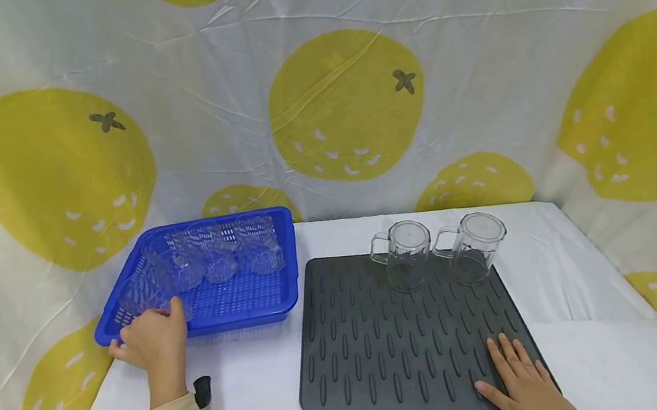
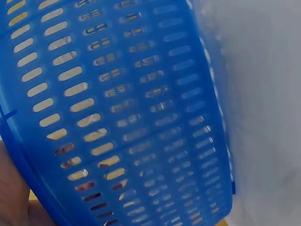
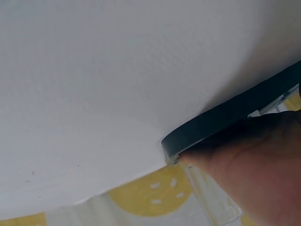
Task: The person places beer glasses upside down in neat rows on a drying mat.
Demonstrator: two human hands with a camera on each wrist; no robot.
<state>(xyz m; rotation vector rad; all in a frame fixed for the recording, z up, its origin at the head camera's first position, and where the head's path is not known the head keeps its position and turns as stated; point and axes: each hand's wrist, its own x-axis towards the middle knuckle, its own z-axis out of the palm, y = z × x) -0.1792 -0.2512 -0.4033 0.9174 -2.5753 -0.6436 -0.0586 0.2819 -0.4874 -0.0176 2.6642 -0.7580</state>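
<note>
At the near left corner of the blue basket (image 1: 244, 323), my left hand (image 1: 155, 340) reaches over the rim and grips a clear glass mug (image 1: 146, 290) that lies inside. The mug partly hides behind the hand. In the left wrist view the slotted basket wall (image 2: 131, 113) fills most of the picture, and bits of fingers show through its slots. My right hand (image 1: 525, 379) rests flat, fingers spread, on the near right part of a dark grey ridged drying mat (image 1: 381, 348).
More clear glass mugs (image 1: 260, 246) lie along the back of the basket. Two glass mugs, one on the left (image 1: 409, 257) and one on the right (image 1: 476, 249), stand upside down at the mat's far edge, handles leftward. A lemon-print cloth (image 1: 348, 108) hangs behind the white table (image 1: 246, 390).
</note>
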